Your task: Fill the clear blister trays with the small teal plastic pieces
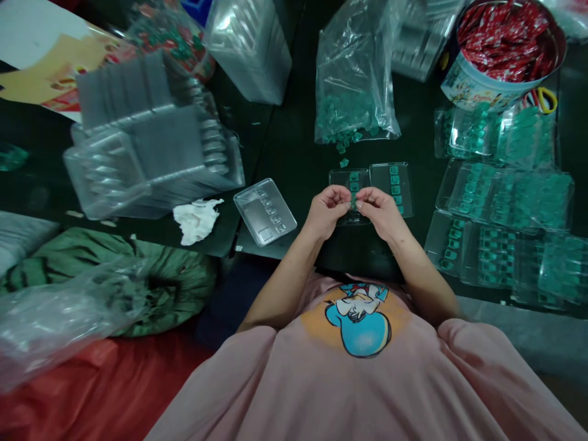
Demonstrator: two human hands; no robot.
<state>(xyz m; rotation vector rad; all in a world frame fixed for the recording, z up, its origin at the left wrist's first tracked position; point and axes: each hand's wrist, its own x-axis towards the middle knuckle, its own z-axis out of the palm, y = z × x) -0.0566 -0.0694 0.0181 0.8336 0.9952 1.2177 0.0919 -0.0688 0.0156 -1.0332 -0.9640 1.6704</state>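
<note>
My left hand point(329, 211) and my right hand point(380, 211) meet in a pinch over a clear plastic tray point(337, 177). Small green translucent plastic pieces show at their fingertips; the fingers partly hide them. Above the hands, green pieces point(354, 176) sit in the tray's slots. Beside my right hand lies a second clear tray point(407, 184) with a column of green pieces point(395, 188). Farther back, loose green pieces point(343, 148) lie by the mouth of a clear bag point(356, 73) holding many more.
Filled clear trays point(505, 196) lie in overlapping rows at right. A tub of red packets point(498, 76) and yellow-handled scissors point(546, 100) stand behind them. At left are stacked clear trays point(147, 147), crumpled white tissue point(196, 222) and a single clear tray point(266, 212).
</note>
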